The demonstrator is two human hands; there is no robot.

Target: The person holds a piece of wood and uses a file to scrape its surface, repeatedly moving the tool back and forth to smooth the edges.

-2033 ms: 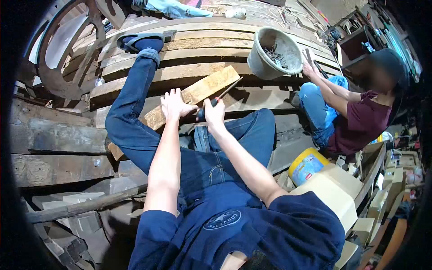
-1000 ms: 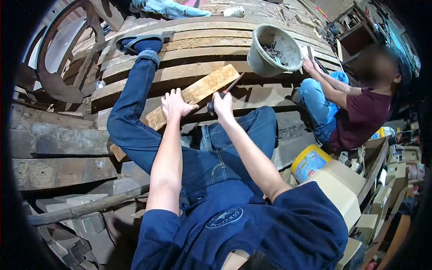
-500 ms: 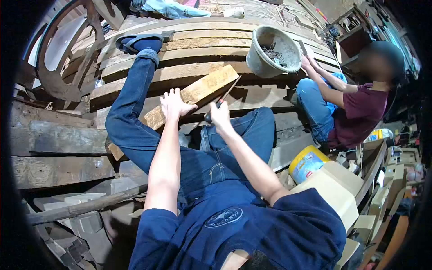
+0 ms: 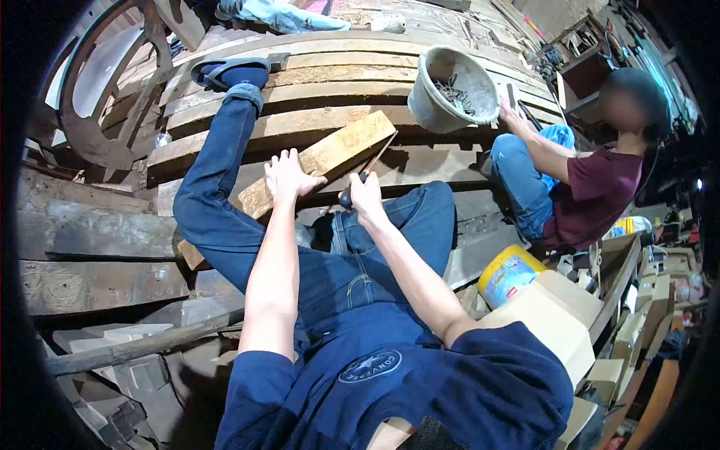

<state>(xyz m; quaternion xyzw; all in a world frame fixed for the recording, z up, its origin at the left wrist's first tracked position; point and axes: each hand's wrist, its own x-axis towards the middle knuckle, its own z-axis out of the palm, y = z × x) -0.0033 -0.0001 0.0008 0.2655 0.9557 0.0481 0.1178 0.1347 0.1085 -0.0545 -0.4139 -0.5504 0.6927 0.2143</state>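
Note:
A rough wooden beam [image 4: 349, 144] lies slanted across the boards, its near end passing beneath my bent left leg. My left hand [image 4: 287, 176] grips it from above, fingers over its far edge and thumb stretched along the near side. My right hand [image 4: 365, 196] is closed around the dark handle, with a bit of red, of a thin-bladed hand tool [image 4: 381, 156]. The narrow blade runs up along the beam's near side, its tip by the beam's far end. Most of the handle is hidden in my fist.
Beyond the beam's end stands a grey bucket [image 4: 430, 105] holding metal pieces. A person [image 4: 600, 176] sits at right, holding a dark tool near the bucket. A yellow tub [image 4: 510, 276] and cardboard [image 4: 544, 322] lie by my right elbow. Planks [image 4: 322, 71] spread ahead; a pole [image 4: 142, 349] is at left.
My right hand and the tool have shifted very slightly, while my left hand stays on the beam. The other person's hands have turned their tool beside the bucket.

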